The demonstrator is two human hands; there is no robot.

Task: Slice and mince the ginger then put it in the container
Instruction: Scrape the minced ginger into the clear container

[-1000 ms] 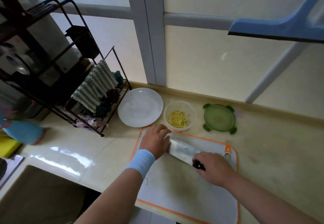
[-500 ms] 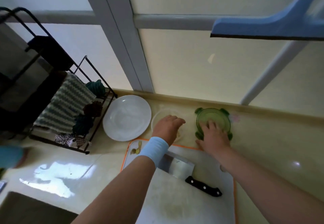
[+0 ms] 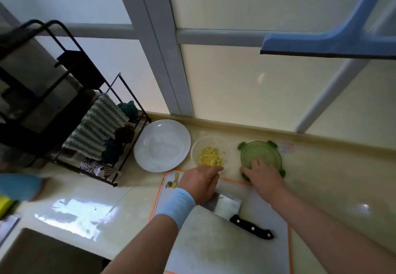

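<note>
Yellow minced ginger (image 3: 209,156) fills the bottom of a clear round container (image 3: 225,147) at the back of the counter. Its green lid (image 3: 262,152) lies just to the right. My right hand (image 3: 264,178) rests on the lid's near part with fingers spread. My left hand (image 3: 200,182), with a blue wristband, hovers at the container's near rim over the far edge of the cutting board (image 3: 214,243), fingers relaxed and holding nothing. A cleaver (image 3: 227,205) with a black handle lies flat on the board. Ginger peel scraps (image 3: 172,182) sit at the board's far left corner.
A white plate (image 3: 161,145) stands left of the container. A black wire rack (image 3: 70,110) with cloths fills the left side. A sink (image 3: 42,254) lies at the near left. The window wall runs close behind the counter.
Both hands let go of the cleaver, which now lies on the board. My right hand moved to the lid. My left hand went over the container and has now drawn back to its near rim.
</note>
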